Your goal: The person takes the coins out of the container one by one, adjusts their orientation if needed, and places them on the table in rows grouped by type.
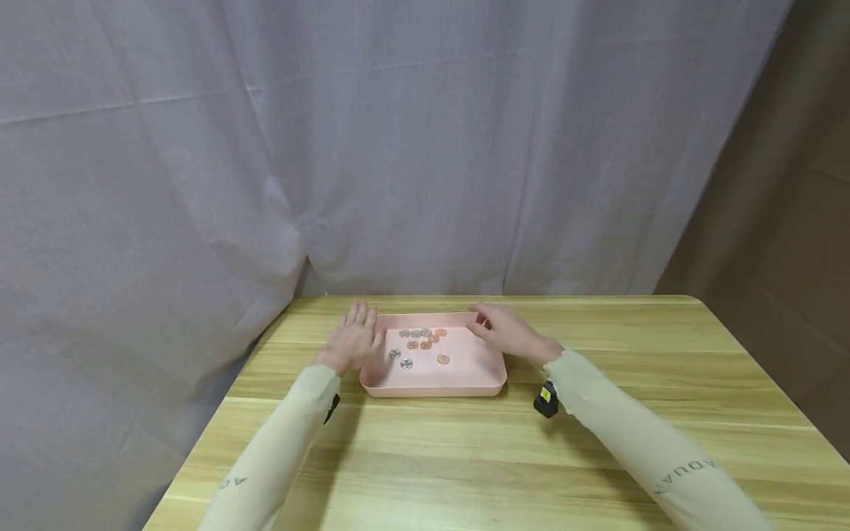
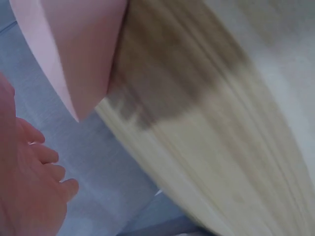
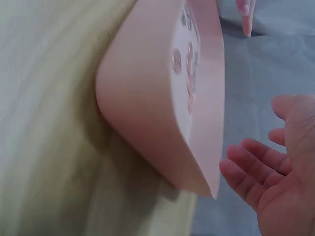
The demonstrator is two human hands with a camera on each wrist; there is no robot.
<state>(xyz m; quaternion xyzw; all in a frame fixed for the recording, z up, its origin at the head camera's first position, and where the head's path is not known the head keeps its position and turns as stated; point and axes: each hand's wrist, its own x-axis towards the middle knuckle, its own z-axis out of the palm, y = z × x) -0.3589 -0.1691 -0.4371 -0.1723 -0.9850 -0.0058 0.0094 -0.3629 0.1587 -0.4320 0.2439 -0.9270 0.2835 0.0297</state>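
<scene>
Pale sleeves reach over the desk, where a tray of coins sits between the left hand, fingers straight, and the right hand, fingers loosely bent; both empty. The tray looks light, stiff, smooth; grip opposite short walls, level, lest coins slide.

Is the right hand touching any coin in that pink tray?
Apart: the head view shows bare pink tray between the right hand and the nearest coin.
</scene>
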